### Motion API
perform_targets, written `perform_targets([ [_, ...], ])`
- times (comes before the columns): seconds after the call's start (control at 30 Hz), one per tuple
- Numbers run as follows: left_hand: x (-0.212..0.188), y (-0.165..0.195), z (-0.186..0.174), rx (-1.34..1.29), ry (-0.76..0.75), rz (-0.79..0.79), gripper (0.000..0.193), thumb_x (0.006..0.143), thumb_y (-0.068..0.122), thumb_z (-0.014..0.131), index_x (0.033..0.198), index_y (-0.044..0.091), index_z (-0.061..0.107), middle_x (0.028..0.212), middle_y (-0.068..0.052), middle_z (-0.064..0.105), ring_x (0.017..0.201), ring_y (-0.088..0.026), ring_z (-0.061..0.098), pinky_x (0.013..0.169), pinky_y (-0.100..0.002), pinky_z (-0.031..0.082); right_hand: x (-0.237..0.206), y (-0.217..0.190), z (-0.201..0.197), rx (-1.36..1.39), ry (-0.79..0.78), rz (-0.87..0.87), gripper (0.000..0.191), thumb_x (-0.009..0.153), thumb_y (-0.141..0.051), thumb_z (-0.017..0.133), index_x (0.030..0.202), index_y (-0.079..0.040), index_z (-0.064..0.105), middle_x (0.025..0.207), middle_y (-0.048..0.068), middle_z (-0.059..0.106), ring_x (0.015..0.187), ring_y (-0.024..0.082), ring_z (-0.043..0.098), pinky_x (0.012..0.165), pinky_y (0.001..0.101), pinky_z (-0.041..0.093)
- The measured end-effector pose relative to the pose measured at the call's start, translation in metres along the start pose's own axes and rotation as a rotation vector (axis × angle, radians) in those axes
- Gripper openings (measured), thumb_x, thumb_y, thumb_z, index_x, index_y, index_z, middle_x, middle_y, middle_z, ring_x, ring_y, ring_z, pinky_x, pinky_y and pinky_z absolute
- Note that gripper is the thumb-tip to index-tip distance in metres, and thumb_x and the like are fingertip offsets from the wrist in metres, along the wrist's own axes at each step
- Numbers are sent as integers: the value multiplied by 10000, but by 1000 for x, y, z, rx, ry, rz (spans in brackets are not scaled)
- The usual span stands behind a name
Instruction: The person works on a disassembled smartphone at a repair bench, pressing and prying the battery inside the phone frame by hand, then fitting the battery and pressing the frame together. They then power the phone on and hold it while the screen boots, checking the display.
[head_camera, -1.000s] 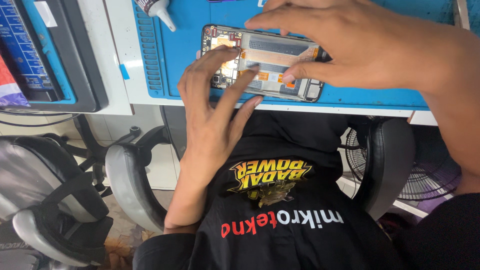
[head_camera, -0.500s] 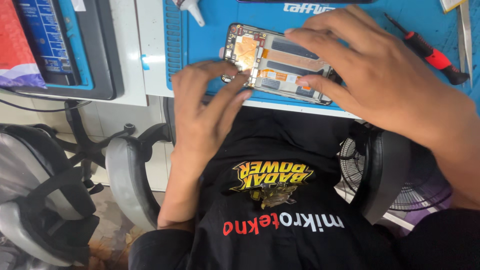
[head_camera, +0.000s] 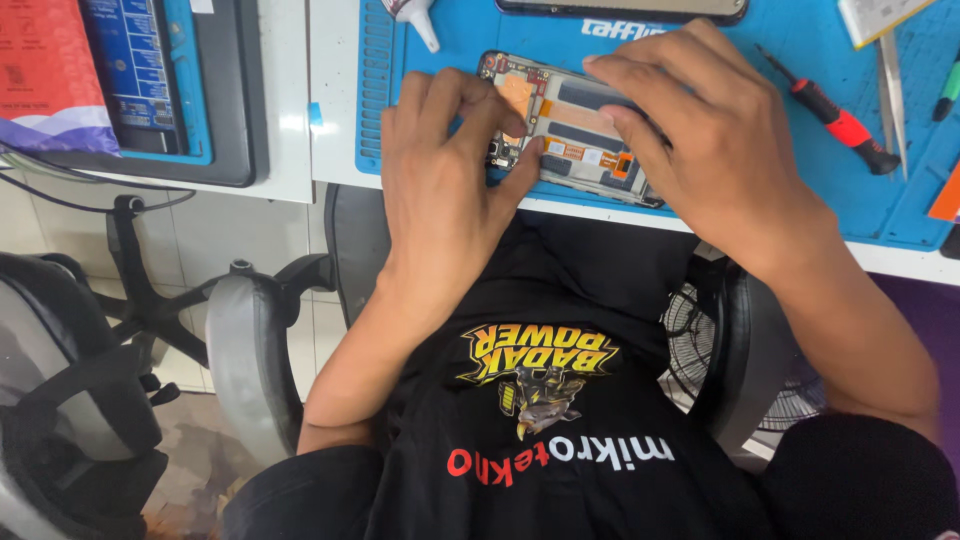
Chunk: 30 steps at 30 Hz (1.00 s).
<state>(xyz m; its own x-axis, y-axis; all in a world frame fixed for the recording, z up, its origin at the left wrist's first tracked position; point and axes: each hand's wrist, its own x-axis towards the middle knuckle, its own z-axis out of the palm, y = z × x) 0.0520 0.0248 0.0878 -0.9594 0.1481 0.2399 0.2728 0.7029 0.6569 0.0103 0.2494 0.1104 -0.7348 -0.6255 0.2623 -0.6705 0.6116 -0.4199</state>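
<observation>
The opened phone (head_camera: 575, 135) is lying back-up on the blue mat (head_camera: 780, 170), near its front edge, cover already off and boards and flex cables showing. The left hand (head_camera: 445, 190) is pressing curled fingertips onto the phone's left end; the right hand (head_camera: 700, 150) is gripping its right end, fingers spread across it. Right of the phone, a red screwdriver (head_camera: 835, 115) is lying untouched. The insides seem mostly still in place, I'd say.

The left hand (head_camera: 445, 190), earlier spread flat with fingers reaching up to the opened phone (head_camera: 575, 130), now curls its fingers over the phone's left end. The right hand (head_camera: 700, 140) has slid down, covering the phone's right end.
</observation>
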Motion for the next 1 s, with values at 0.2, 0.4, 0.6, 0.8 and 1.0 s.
perform_targets([
  [0.2,-2,11,5,-31,9,-63,212,802,93,847,929,85,678,1033,-45,564,1032,-278,518,908,-413,406,-6,1,0,43,25,8,206,998,34,736,1194,25,675,1113,125,681,1057,299,632,898,395,536],
  [0.4,-8,21,15,-19,15,-81,237,764,89,850,901,78,657,1025,-60,570,1015,-292,519,884,-418,404,-29,11,-1,98,19,52,221,1004,20,720,1221,7,680,1129,118,693,1057,286,645,906,381,538],
  [0.6,-18,26,30,-8,20,-88,256,737,80,852,879,70,639,1005,-70,576,992,-302,531,872,-424,420,-79,67,-37,-339,180,219,215,1009,-146,805,1097,16,694,1040,152,696,964,319,662,864,440,504],
  [0.8,-32,26,28,-33,14,-57,266,768,83,857,916,59,637,1008,-75,579,999,-298,543,873,-420,425,-125,115,-34,-360,99,292,273,957,-181,844,1045,40,707,894,150,678,803,307,652,718,399,518],
  [1.0,-38,13,-8,-232,-119,80,443,873,107,873,1222,12,616,1250,-107,590,1147,-321,541,991,-404,472,-134,117,-29,-526,121,263,362,887,-225,858,1078,12,662,971,159,665,866,322,665,821,426,536],
])
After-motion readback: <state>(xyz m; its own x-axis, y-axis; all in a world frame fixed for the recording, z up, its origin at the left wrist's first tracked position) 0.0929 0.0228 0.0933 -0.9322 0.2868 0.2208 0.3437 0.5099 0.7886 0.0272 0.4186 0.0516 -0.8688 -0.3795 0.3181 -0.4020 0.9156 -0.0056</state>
